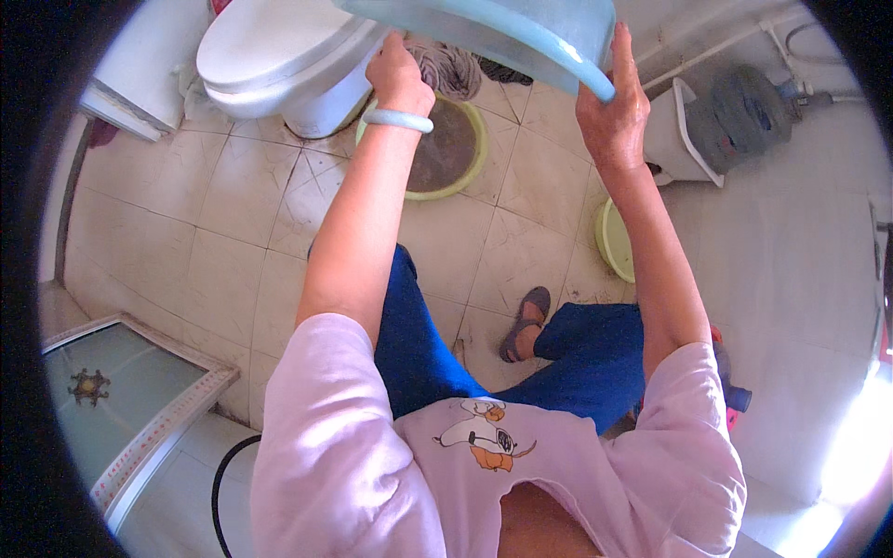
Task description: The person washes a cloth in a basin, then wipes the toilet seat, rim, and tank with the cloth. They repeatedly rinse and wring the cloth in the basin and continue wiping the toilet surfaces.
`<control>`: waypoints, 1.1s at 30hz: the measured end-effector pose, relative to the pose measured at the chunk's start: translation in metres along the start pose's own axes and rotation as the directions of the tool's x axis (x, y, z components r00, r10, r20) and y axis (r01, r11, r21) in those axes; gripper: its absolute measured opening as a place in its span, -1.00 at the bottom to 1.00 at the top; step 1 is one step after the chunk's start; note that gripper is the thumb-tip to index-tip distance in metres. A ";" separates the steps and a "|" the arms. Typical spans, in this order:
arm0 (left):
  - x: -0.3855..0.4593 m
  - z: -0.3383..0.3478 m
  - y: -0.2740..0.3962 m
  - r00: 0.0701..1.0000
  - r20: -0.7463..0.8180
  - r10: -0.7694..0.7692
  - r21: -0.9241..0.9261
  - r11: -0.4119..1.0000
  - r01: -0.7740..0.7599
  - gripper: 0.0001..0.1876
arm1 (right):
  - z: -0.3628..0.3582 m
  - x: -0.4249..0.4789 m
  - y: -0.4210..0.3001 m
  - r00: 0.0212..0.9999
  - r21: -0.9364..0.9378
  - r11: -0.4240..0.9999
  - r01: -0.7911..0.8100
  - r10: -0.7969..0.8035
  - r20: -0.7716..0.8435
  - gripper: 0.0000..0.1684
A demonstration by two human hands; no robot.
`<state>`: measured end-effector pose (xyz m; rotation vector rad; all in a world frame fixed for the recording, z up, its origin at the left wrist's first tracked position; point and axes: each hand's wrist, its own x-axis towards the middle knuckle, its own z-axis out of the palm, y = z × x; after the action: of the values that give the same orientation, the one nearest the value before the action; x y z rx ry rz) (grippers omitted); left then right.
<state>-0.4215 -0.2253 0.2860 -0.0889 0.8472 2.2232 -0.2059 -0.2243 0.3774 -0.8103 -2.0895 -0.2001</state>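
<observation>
A pale blue plastic basin (488, 31) is held up and tilted at the top of the view, its far part cut off by the frame. My left hand (401, 77), below a pale bangle (398, 120), is at the basin's left underside; its fingertips are hidden. My right hand (617, 104) grips the rim at the right, with fingers up along the outer wall. Beneath, on the tiled floor, stands a yellow-green basin (478, 150) of murky dark water. Behind it lies a bunched grey cloth (453, 70).
A white toilet (279, 49) with its lid down stands at upper left. On the right are a large clear plastic bottle (739, 118) against a white bin (687, 132), and a small green basin (614, 237). A framed glass panel (132, 390) is at lower left.
</observation>
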 end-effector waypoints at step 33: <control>-0.014 -0.006 0.021 0.999 0.019 -0.042 -0.013 0.999 0.042 -0.78 | 0.009 0.009 -0.033 0.996 0.066 0.994 -0.083 0.082 0.023 -0.18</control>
<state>-0.4263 -0.2483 0.2967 -0.0907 0.8134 2.1873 -0.2358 -0.2416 0.3838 -0.8592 -2.0660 -0.0766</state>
